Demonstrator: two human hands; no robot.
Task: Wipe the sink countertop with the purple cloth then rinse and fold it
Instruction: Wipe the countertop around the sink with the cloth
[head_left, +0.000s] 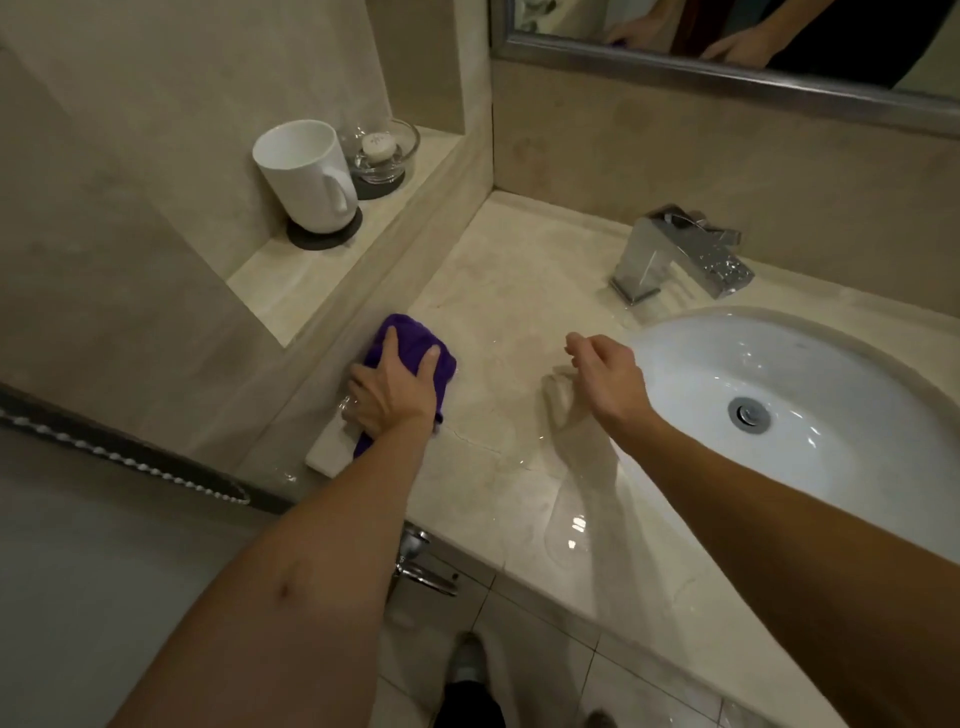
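Observation:
A bunched purple cloth (415, 343) lies on the beige marble countertop (509, 291), close to the left wall. My left hand (392, 387) presses flat on the cloth with fingers spread and straight. My right hand (605, 371) hovers just above the counter between the cloth and the white oval sink (810, 374), fingers loosely curled and holding nothing. Water films and puddles shine on the counter near its front edge.
A chrome faucet (680, 254) stands behind the sink. On a raised ledge at left sit a white mug (304, 176) and a glass dish (384, 150) on dark coasters. A small white block (327, 452) lies under my left wrist. A mirror (727, 36) hangs above.

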